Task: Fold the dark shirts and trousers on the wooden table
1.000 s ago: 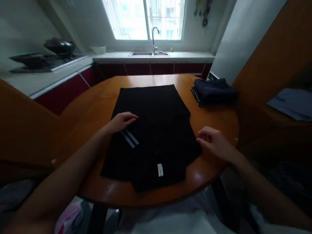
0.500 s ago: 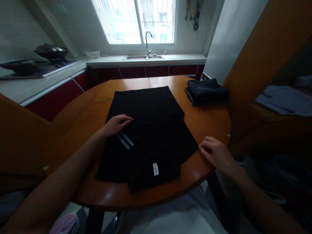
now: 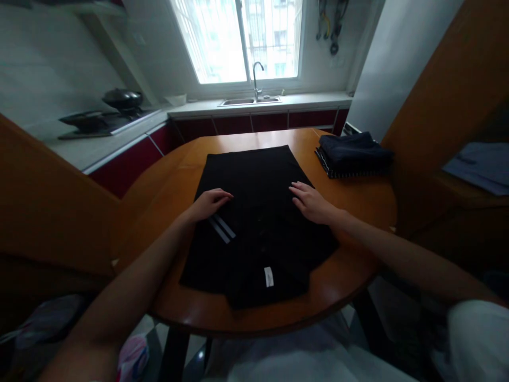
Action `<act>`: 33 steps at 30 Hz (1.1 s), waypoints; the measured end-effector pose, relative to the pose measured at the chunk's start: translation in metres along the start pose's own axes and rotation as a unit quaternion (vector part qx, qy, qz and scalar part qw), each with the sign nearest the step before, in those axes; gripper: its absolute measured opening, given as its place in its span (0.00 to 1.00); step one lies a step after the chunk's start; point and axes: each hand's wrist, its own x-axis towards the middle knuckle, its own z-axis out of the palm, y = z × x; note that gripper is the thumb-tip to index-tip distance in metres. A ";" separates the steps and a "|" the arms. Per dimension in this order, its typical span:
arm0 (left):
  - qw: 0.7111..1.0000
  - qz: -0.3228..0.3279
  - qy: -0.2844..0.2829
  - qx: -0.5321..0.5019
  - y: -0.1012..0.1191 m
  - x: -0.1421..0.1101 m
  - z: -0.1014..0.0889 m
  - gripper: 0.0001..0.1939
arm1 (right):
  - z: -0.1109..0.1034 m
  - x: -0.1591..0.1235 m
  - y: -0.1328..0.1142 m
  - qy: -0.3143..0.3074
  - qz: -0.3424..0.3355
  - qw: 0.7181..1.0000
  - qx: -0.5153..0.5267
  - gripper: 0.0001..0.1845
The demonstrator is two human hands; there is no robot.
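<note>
A black shirt (image 3: 254, 180) lies flat on the wooden table in front of me, with its collar end toward me. A white label (image 3: 269, 276) shows inside the collar, and two pale stripes (image 3: 221, 228) mark its left part. Beside the stripes, my left hand (image 3: 210, 203) rests on the cloth, fingers extended and close together, pointing right. My right hand (image 3: 312, 203) is over the shirt's right side, with fingers spread and nothing held. Whether its fingertips touch the fabric I cannot tell.
A stack of folded dark clothes (image 3: 353, 155) sits at the table's (image 3: 159, 180) back right. Beyond the table are a counter with a sink (image 3: 250, 101), and a stove with a lidded pan (image 3: 122, 99) at left. Light blue cloth (image 3: 483, 165) lies at far right.
My right hand has left the shirt's right corner and moved inward and away from me, over the shirt's right side. My left hand stays by the stripes. The camera view has shifted slightly.
</note>
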 end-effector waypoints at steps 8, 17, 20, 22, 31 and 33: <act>1.000 -0.008 -0.012 -0.026 -0.006 -0.003 -0.004 0.20 | 0.032 -0.008 -0.012 -0.100 -0.063 0.992 -0.049 0.34; 0.991 0.006 -0.133 0.005 0.001 -0.013 -0.022 0.18 | 0.010 -0.019 -0.042 -0.043 -0.058 0.994 -0.083 0.06; 0.991 0.003 -0.132 0.012 -0.001 -0.012 -0.021 0.17 | 0.011 -0.020 -0.046 -0.052 -0.081 0.988 -0.118 0.08; 0.992 0.008 -0.129 0.009 -0.002 -0.011 -0.018 0.16 | 0.011 -0.020 -0.045 -0.057 -0.106 0.984 -0.129 0.09; 0.995 0.035 -0.094 0.011 -0.004 -0.006 -0.010 0.15 | 0.002 -0.018 -0.035 -0.088 -0.155 0.981 -0.080 0.11; 0.997 0.027 -0.079 -0.002 -0.003 -0.007 -0.013 0.15 | 0.003 -0.015 -0.029 -0.043 -0.129 0.989 -0.052 0.15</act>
